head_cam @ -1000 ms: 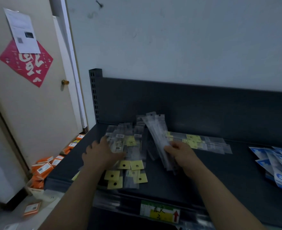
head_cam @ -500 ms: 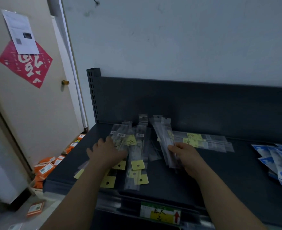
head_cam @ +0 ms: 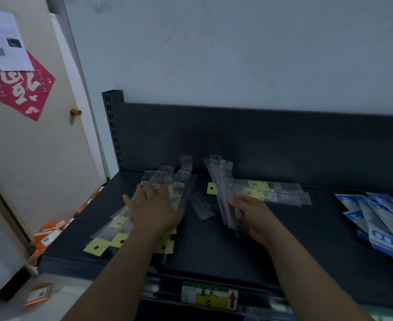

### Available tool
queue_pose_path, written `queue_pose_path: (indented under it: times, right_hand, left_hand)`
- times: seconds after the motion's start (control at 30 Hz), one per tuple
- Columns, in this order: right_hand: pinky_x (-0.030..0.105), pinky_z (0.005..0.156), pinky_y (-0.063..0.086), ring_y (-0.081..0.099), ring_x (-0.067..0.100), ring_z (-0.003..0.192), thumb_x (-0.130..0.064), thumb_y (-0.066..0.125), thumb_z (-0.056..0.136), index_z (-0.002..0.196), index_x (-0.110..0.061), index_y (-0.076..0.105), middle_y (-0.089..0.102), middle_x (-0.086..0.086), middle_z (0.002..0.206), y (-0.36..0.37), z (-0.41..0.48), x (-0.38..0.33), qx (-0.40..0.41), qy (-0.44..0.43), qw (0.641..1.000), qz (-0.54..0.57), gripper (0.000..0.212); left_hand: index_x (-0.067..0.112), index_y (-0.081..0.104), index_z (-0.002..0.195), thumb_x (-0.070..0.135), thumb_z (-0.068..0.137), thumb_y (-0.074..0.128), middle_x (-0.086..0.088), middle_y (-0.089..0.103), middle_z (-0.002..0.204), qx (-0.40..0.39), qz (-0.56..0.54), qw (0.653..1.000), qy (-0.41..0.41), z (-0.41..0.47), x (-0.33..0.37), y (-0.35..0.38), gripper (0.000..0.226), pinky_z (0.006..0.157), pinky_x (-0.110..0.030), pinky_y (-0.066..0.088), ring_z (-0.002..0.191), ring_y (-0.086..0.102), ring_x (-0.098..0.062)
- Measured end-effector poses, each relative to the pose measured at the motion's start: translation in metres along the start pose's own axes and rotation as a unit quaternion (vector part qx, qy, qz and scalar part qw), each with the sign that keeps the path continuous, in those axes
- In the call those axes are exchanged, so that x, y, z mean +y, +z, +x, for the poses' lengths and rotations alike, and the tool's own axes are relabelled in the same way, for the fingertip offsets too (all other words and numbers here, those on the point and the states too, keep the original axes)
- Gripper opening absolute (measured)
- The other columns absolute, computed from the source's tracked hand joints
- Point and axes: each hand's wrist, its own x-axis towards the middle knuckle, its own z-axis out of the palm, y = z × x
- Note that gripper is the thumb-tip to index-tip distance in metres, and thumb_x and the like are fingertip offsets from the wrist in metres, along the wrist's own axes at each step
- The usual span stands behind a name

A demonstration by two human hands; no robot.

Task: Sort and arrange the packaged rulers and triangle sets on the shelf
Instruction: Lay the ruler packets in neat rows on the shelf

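On the dark shelf (head_cam: 306, 239) lies a loose pile of clear ruler packs with yellow tags (head_cam: 121, 230) at the left. My left hand (head_cam: 154, 209) rests flat on that pile, fingers spread. My right hand (head_cam: 253, 216) grips a bundle of clear ruler packs (head_cam: 223, 188) that stands tilted, tops pointing to the back panel. Behind the bundle, more clear packs with yellow labels (head_cam: 272, 193) lie crosswise. One thin pack (head_cam: 202, 205) lies alone between my hands. Blue and white packs (head_cam: 385, 218) fan out at the right edge.
A price label with a red arrow (head_cam: 209, 297) sits on the shelf's front rail. Orange boxes (head_cam: 52, 232) lie on the floor to the left, below a door with a knob (head_cam: 75, 111). The shelf's back panel (head_cam: 283, 140) rises behind the packs.
My left hand has slid its pile leftward, fanning the yellow-tagged packs toward the shelf's front left. The bundle in my right hand has shifted slightly right, opening a gap between the two groups.
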Motion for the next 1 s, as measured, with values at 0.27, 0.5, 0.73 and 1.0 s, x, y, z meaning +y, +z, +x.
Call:
queue_pose_path:
  times: [0.27, 0.5, 0.73, 1.0]
  right_hand:
    - [0.030, 0.061, 0.049, 0.064, 0.020, 0.074, -0.022, 0.062, 0.091, 0.085, -0.011, 0.067, 0.069, 0.006, 0.086, -0.054, -0.001, -0.006, 0.051, -0.012, 0.998, -0.028, 0.013]
    - [0.030, 0.057, 0.051, 0.064, 0.021, 0.071, -0.019, 0.062, 0.091, 0.091, -0.008, 0.068, 0.069, 0.011, 0.086, -0.097, -0.008, -0.009, 0.049, -0.014, 0.998, -0.046, 0.012]
    - [0.044, 0.083, 0.054, 0.066, 0.026, 0.090, -0.021, 0.063, 0.090, 0.097, -0.011, 0.070, 0.071, 0.011, 0.097, -0.089, 0.001, -0.011, 0.014, -0.023, 0.999, -0.047, 0.014]
    - [0.031, 0.065, 0.052, 0.061, 0.016, 0.071, -0.021, 0.061, 0.092, 0.086, -0.011, 0.068, 0.067, 0.004, 0.081, -0.073, 0.000, -0.004, -0.003, -0.040, 0.997, -0.065, 0.013]
  left_hand:
    - [0.040, 0.017, 0.150, 0.053, 0.099, 0.025, 0.007, 0.006, 0.162, -0.100, 0.029, 0.977, 0.184, 0.003, 0.051, 0.006, 0.053, 0.111, -0.063, -0.008, 0.148, -0.007, -0.028]
    - [0.031, 0.054, 0.127, 0.063, 0.089, 0.043, 0.007, 0.046, 0.142, -0.081, 0.012, 0.985, 0.154, 0.001, 0.049, -0.011, 0.051, 0.113, -0.062, -0.003, 0.143, 0.022, -0.018]
    - [0.030, 0.036, 0.145, 0.052, 0.096, 0.039, 0.008, 0.031, 0.154, -0.094, 0.066, 0.971, 0.212, -0.032, 0.057, -0.008, 0.053, 0.116, -0.055, -0.007, 0.147, 0.012, -0.015]
    - [0.015, 0.055, 0.104, 0.053, 0.078, 0.066, -0.003, 0.059, 0.100, 0.005, -0.119, 0.988, 0.102, -0.053, 0.072, -0.007, 0.047, 0.068, -0.027, 0.039, 0.095, 0.057, -0.020]
